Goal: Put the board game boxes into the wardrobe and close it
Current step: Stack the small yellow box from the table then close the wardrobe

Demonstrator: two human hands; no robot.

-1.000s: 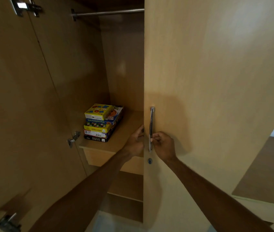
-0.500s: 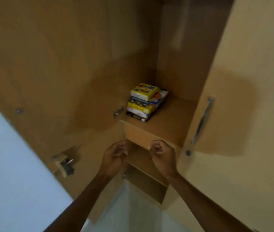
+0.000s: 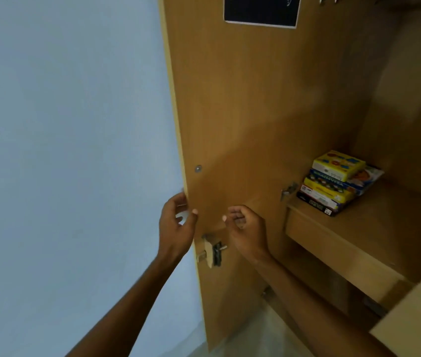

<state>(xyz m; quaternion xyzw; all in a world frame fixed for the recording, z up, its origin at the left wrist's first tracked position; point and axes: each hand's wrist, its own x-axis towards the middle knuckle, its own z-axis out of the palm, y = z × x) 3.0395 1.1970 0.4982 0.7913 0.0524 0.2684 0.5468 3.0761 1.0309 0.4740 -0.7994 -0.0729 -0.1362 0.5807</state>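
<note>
A pale blue wall (image 3: 62, 150) fills the left side, and beside it stands the open wardrobe (image 3: 397, 99). Its left door (image 3: 242, 112) is swung wide, with the inner face showing. Inside, a wooden shelf (image 3: 384, 228) juts out at the right, and a corner of the right door (image 3: 410, 325) cuts in at the lower right. The board game boxes (image 3: 338, 181) sit in a stack at the shelf's left end, a yellow box on top. The left hand (image 3: 176, 225) grips the free edge of the left door, thumb on the inner face and fingers wrapped behind. The right hand (image 3: 246, 228) hovers just in front of that face, its fingers curled toward the palm with nothing in them. A dark poster (image 3: 260, 9) is stuck high on the door, a lock fitting (image 3: 212, 251) sits below the hands, and a metal hinge (image 3: 288, 190) is near the shelf's corner.
</note>
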